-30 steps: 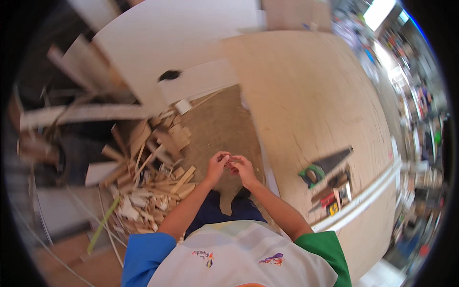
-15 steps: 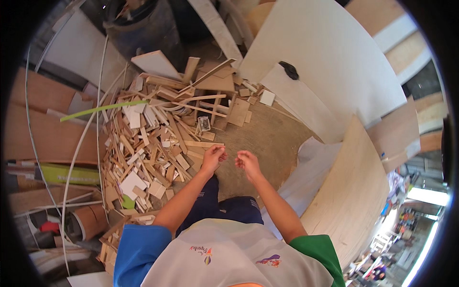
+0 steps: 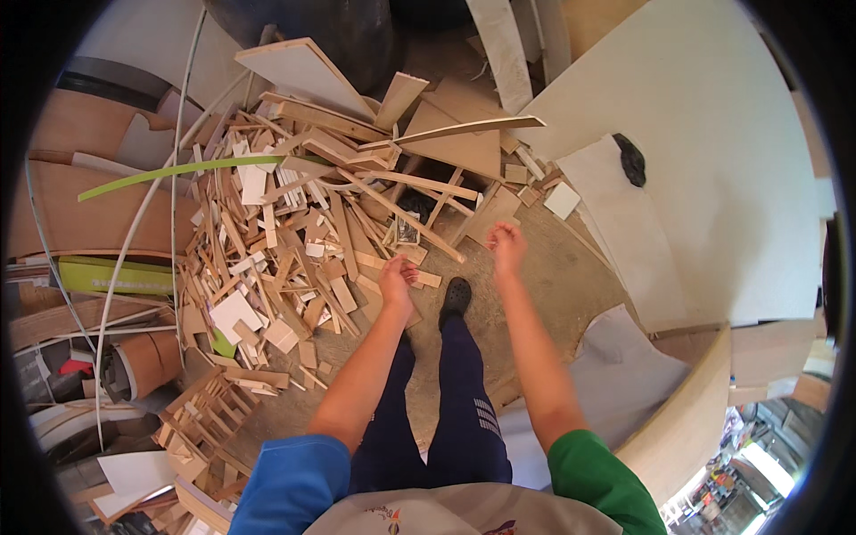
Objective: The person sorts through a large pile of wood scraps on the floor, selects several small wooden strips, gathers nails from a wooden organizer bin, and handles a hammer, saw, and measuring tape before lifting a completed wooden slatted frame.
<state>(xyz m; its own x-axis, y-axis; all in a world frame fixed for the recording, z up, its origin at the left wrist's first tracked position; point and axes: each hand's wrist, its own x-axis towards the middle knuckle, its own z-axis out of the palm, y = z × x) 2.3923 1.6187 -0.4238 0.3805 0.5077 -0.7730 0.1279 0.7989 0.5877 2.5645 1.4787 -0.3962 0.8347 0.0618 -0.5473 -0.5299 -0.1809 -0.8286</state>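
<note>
My left hand (image 3: 398,276) hovers in front of me near the right edge of a heap of wood offcuts (image 3: 294,241), its fingers loosely curled with nothing seen in them. Farther out and to the right, my right hand (image 3: 506,245) is raised over the floor, fingers half bent and also bare. Between and beyond the hands, a long wooden strip (image 3: 406,218) slants off the heap toward me. A brown board piece (image 3: 490,214) lies just beyond my right hand. Neither hand visibly touches any wood.
A bent green strip (image 3: 178,168) juts left from the heap. Large white panels (image 3: 713,196) lean at right, with a black bundle (image 3: 629,160) against them. Grey sheeting (image 3: 624,357) lies near a curved plywood sheet (image 3: 687,428). A dark barrel (image 3: 312,36) stands behind.
Both arms now reach farther forward, and my hands are wider apart. The heap appears closer. One dark shoe and more of my legs have come into view.
</note>
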